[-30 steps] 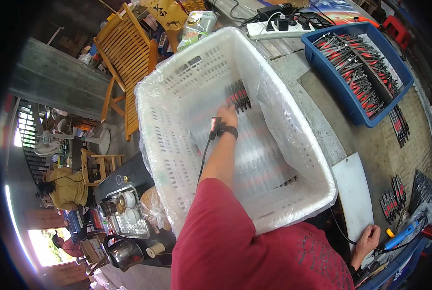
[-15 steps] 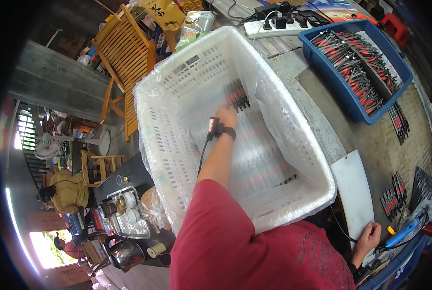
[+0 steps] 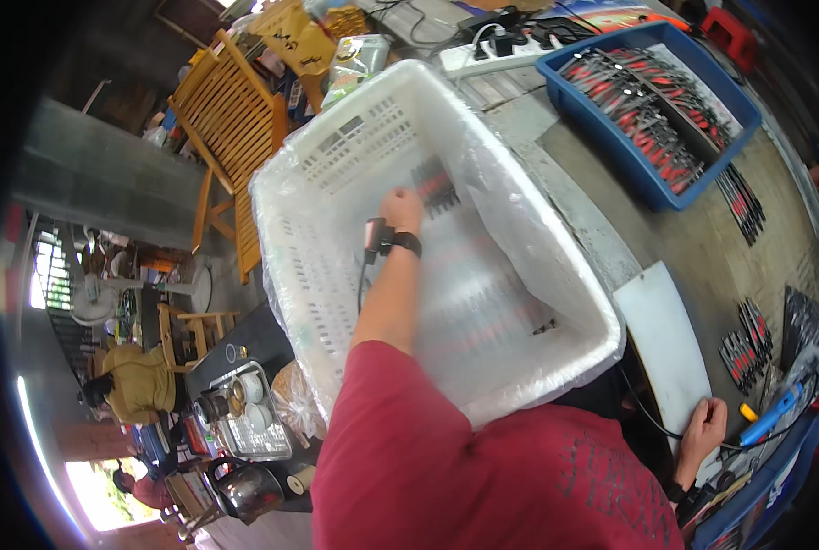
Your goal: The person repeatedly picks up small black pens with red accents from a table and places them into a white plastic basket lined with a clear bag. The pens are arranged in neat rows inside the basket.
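Observation:
My left hand point(image 3: 401, 210) is inside a large white perforated crate point(image 3: 339, 137) lined with clear plastic. Its fingers are curled into a fist, slightly blurred, and whatever they may hold is hidden. Just right of it lies a row of slim black-and-red tools point(image 3: 439, 191) on the plastic. More such tools show faintly through the film on the crate's bottom. A strapped-on device point(image 3: 376, 240) with a cable sits at my left wrist. My right hand point(image 3: 703, 431) rests at the lower end of a white board point(image 3: 664, 335), fingers loosely bent and apart, nothing visible in them.
At the upper right, a blue bin point(image 3: 652, 197) holds many black-and-red tools. Small groups of tools point(image 3: 747, 353) lie on the bench, near a blue-handled tool point(image 3: 771, 417). A power strip point(image 3: 492, 57) stands behind the crate. Left are a wooden chair point(image 3: 231, 119) and a kettle point(image 3: 247, 490).
My left hand has drawn back leftward from the row of tools in the crate, and the row stays behind. The whole view has shifted slightly. My right hand remains by the white board.

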`<state>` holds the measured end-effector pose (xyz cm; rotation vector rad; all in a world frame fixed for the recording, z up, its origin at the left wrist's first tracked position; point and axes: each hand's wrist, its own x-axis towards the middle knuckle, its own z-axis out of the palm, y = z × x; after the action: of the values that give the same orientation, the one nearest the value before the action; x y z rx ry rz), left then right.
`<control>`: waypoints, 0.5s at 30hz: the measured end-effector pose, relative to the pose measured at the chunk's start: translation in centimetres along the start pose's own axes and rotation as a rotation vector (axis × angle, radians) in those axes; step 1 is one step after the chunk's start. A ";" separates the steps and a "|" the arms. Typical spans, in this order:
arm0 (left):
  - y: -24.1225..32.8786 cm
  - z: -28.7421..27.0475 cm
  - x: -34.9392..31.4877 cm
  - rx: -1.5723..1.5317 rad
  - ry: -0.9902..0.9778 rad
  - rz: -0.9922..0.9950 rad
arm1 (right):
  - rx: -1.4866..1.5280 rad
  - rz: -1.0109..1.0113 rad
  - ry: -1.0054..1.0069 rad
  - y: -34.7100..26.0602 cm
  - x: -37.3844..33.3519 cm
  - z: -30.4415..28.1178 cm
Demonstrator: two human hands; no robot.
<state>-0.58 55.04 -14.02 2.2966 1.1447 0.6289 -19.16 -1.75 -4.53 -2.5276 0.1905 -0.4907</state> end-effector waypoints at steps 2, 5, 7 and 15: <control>1.2 -0.7 0.8 -0.111 0.042 0.072 | 0.031 0.042 0.007 -0.3 0.1 0.0; 5.6 -2.2 1.0 -0.443 0.113 0.263 | 0.006 0.015 0.034 -0.6 0.0 -0.2; 10.3 -4.1 -0.4 -0.747 -0.104 0.309 | -0.037 0.015 0.032 -0.5 0.2 -0.4; 27.7 -12.9 -15.7 -0.973 -0.684 0.815 | -0.091 -0.075 0.164 -0.2 0.3 -0.6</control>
<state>-0.33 30.52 10.02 1.7375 -0.4144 0.4367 -19.14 -1.92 -3.86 -2.5909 0.1830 -0.7359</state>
